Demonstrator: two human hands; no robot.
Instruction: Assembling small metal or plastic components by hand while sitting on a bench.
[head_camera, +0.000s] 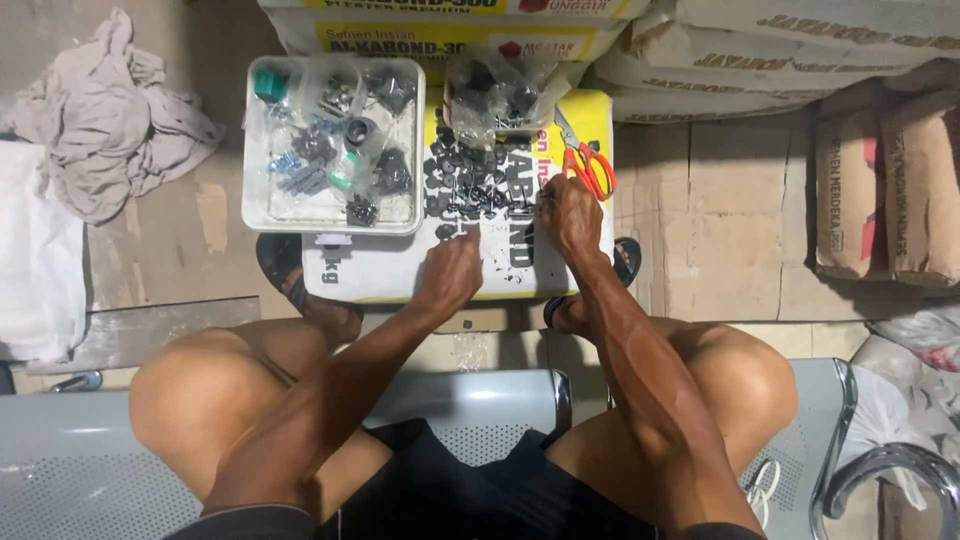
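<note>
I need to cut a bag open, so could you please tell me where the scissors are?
In the head view, the orange-handled scissors lie on the yellow and white sack, at its far right edge, just beyond the right hand and right of the pile of small black parts.

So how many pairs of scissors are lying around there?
1. The scissors, with orange handles, lie on the yellow and white sack, just above the right hand and right of the pile of small black parts. More could be hidden in the tray.

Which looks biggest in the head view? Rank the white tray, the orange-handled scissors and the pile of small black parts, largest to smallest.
1. white tray
2. pile of small black parts
3. orange-handled scissors

All three lie at about the same depth, so the order is sound.
</note>
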